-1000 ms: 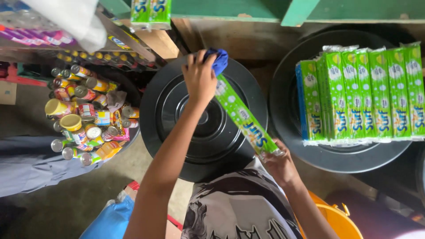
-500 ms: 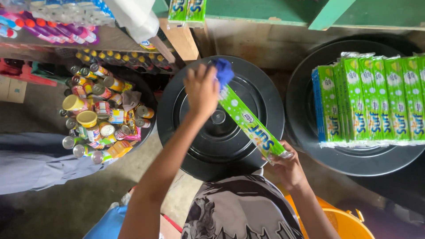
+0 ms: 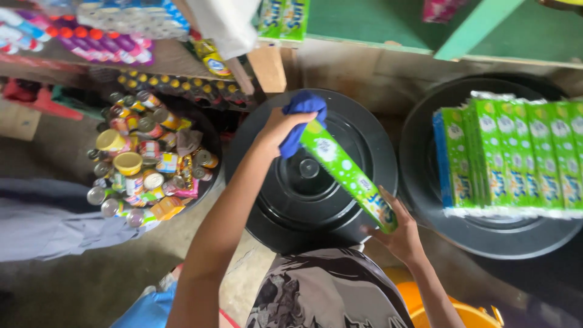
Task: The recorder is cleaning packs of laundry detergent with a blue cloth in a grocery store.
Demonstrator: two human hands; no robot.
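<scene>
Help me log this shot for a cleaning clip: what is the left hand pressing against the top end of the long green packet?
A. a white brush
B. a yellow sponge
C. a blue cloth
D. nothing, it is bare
C: the left hand bunches a blue cloth over the upper end of the green packet, while the right hand holds the packet's lower end above the black lid.

Soft, even daylight, no hard shadows or glare; focus is slightly soft throughout, with wide-angle stretching toward the edges.
</scene>
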